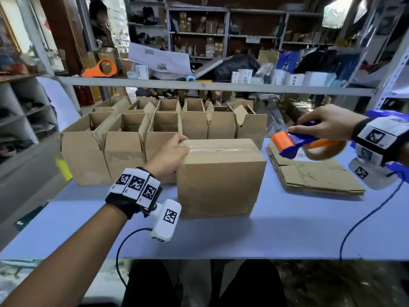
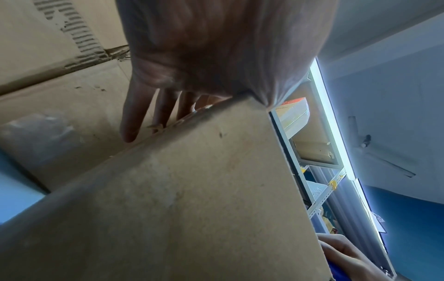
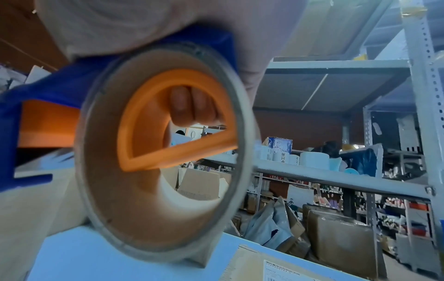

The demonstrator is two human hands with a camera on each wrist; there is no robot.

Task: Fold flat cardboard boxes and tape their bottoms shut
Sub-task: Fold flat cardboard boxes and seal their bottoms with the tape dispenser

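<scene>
Box (image 1: 218,173) taped along its seam, flat cardboard (image 1: 314,173) waiting.
Left hand (image 1: 169,155) steadies its edge (fingers straight); right hand (image 1: 325,122) grips tape dispenser (image 1: 305,145).

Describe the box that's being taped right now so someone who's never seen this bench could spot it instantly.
Start at the pale blue table. In front of the open boxes stands one closed cardboard box, beside the flat cardboard stack. It alone has shut flaps with clear tape along the top seam, and the left hand rests on its corner.
</scene>
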